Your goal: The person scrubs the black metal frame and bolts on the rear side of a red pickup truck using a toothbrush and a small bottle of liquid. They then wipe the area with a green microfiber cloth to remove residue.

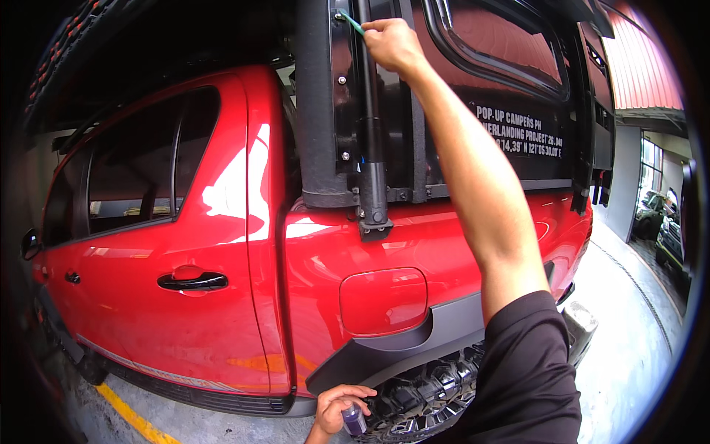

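Observation:
My right hand is raised at the top, shut on a thin green tool, possibly a brush. The tool's tip meets or nearly meets a bolt on the side of the black camper shell. Beside it stands a black tubular strut; further bolts run down the same panel. Low in the view, in front of the rear tyre, my left hand holds a small clear container with dark purple contents.
A red pickup truck fills the left and middle, with its fuel door below the strut. The knobby rear tyre stands near my left hand. A grey post is at right; other vehicles stand beyond.

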